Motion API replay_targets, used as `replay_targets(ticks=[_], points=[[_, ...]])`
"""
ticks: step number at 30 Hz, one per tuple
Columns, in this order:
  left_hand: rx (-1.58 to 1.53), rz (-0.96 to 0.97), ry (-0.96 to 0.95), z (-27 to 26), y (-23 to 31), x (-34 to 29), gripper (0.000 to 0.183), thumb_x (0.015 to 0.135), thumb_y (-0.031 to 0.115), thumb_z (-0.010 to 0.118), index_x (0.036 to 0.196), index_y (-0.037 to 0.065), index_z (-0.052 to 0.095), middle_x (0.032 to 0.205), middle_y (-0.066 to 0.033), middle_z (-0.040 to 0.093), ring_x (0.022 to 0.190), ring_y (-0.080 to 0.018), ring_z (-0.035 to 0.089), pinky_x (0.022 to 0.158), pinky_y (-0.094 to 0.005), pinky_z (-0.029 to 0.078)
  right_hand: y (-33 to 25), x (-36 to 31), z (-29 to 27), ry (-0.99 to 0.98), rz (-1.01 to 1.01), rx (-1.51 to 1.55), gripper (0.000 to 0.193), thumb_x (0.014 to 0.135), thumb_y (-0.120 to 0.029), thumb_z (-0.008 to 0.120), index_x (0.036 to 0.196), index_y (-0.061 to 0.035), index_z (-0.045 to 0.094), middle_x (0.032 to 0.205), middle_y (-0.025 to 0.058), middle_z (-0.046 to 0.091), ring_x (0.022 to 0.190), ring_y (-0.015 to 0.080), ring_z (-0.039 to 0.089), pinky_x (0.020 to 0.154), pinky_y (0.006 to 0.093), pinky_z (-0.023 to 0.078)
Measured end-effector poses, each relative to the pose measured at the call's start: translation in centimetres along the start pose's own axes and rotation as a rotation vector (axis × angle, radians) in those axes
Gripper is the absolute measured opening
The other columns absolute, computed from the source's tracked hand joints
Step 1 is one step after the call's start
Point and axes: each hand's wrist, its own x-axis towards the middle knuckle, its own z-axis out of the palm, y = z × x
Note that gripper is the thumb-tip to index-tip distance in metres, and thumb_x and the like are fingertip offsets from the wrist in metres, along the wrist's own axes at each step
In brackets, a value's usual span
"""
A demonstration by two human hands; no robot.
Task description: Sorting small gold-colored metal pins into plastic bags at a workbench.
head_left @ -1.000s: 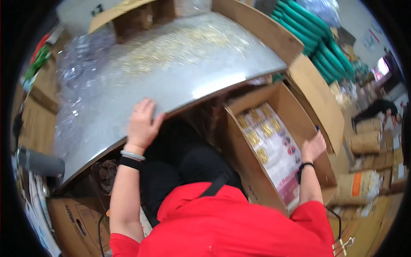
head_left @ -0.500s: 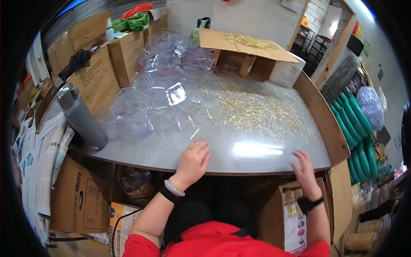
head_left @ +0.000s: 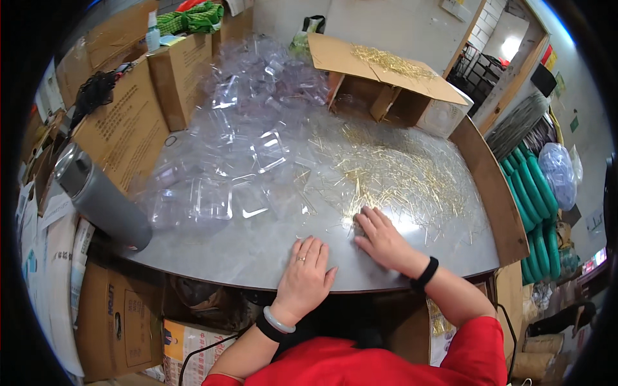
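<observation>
My left hand (head_left: 304, 273) lies palm down on the grey tabletop (head_left: 251, 257) near its front edge, fingers stretched out, a ring on one finger. Something small and pale shows by its fingertips, too small to name. My right hand (head_left: 385, 244) reaches the near edge of a spread of thin gold-coloured metal sticks (head_left: 412, 177), fingers extended and thumb apart. Its fingertips touch the table beside several sticks; what lies beneath them is hidden. Farther left, a heap of clear plastic boxes or trays (head_left: 264, 138) spreads toward the back.
A grey flask (head_left: 106, 199) stands at the table's left edge. Cardboard boxes (head_left: 129, 119) line that side. At the back, an opened carton (head_left: 351, 96) carries more gold sticks on its top flap. A brown board (head_left: 492, 193) borders the right side.
My right hand has come from beyond the table's front edge up to the gold sticks. The left hand has shifted slightly right and nearer to me. The view has moved a little.
</observation>
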Motion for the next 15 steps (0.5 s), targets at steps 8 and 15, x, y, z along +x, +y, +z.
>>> replay_targets(ticks=[8,15], points=[[-0.014,0.039,-0.056,-0.2,0.3,0.6,0.056,0.09,0.027,0.071,0.129,-0.009,0.055,0.134,-0.0254,0.054,0.13,-0.0414,0.05,0.115,-0.0542,0.035,-4.4,-7.3,-1.6,-0.008,0.079,-0.017,0.064,0.099,-0.044,0.057,0.148,-0.0045,0.045,0.154,0.0227,0.04,0.144,0.0465,0.033,0.118,0.0578,0.026],[-0.012,0.011,-0.109,-0.7,0.5,0.4,0.058,0.088,0.027,0.073,0.131,-0.008,0.055,0.136,-0.0249,0.053,0.131,-0.0421,0.049,0.116,-0.056,0.033,-5.5,-5.1,0.0,0.086,0.124,-0.054,0.068,0.095,-0.057,0.056,0.148,-0.0153,0.049,0.156,0.0176,0.04,0.146,0.046,0.031,0.118,0.0651,0.02]])
